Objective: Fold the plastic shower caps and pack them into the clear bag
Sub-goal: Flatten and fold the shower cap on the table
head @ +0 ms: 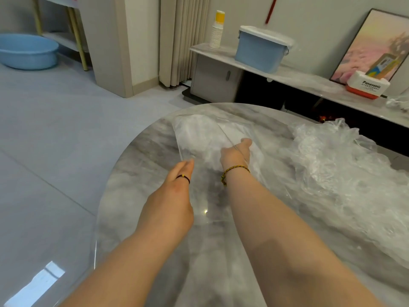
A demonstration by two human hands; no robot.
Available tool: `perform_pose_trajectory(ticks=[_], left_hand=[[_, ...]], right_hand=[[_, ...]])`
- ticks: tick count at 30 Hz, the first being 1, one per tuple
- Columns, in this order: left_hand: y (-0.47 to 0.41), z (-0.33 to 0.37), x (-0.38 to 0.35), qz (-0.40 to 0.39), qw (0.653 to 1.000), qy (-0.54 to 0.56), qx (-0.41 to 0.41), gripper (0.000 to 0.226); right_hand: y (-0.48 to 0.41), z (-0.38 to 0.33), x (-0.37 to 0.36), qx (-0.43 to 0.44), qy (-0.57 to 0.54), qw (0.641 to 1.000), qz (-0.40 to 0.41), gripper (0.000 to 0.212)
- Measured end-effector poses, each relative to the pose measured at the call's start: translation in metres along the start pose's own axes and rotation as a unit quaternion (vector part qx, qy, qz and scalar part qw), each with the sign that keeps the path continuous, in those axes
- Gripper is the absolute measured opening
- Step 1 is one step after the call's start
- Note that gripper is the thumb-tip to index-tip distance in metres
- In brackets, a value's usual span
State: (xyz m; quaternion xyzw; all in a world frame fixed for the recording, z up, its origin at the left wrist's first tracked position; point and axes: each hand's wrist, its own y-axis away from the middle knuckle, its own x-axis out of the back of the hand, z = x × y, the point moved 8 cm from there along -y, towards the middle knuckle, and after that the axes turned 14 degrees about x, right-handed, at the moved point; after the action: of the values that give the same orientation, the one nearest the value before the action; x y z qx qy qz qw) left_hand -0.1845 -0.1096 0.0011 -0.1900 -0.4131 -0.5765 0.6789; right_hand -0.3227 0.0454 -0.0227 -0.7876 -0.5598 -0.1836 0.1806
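The clear bag (199, 134) lies on the round marble table (141, 151), stuffed with white folded shower caps. My left hand (174, 196) pinches the bag's near left edge at its mouth. My right hand (235, 155) reaches into the bag's opening, fingers hidden among the plastic inside. A large heap of loose, crumpled shower caps (345, 178) covers the right side of the table.
Behind the table runs a low shelf (294, 76) with a blue lidded bin (261, 49), stacked paper cups (217, 32), a Panasonic box (367, 85) and a framed picture (374, 45). A blue basin (26, 50) sits on the floor far left.
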Motion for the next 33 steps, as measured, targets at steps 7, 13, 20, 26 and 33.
perform_pose_trajectory(ticks=[7, 13, 20, 26, 33], left_hand=[[-0.003, -0.003, -0.005, -0.005, 1.0, -0.006, 0.006, 0.079], [-0.002, 0.0, -0.01, -0.001, 1.0, -0.019, 0.0, 0.077], [0.002, 0.005, -0.02, -0.003, 0.999, -0.051, -0.015, 0.071], [0.01, 0.01, -0.037, -0.036, 0.993, -0.112, -0.028, 0.068], [0.022, 0.021, -0.039, 0.018, 0.97, -0.233, -0.064, 0.057]], right_hand=[[-0.002, -0.006, -0.019, 0.079, 0.154, 0.976, -0.131, 0.02], [0.012, -0.002, -0.001, 0.127, 0.341, 0.921, -0.142, 0.044], [0.039, -0.013, 0.006, 0.26, 0.42, 0.857, -0.149, 0.052], [0.066, -0.009, 0.024, 0.285, 0.41, 0.842, -0.203, 0.06], [0.102, 0.012, 0.055, 0.338, 0.344, 0.836, -0.261, 0.048]])
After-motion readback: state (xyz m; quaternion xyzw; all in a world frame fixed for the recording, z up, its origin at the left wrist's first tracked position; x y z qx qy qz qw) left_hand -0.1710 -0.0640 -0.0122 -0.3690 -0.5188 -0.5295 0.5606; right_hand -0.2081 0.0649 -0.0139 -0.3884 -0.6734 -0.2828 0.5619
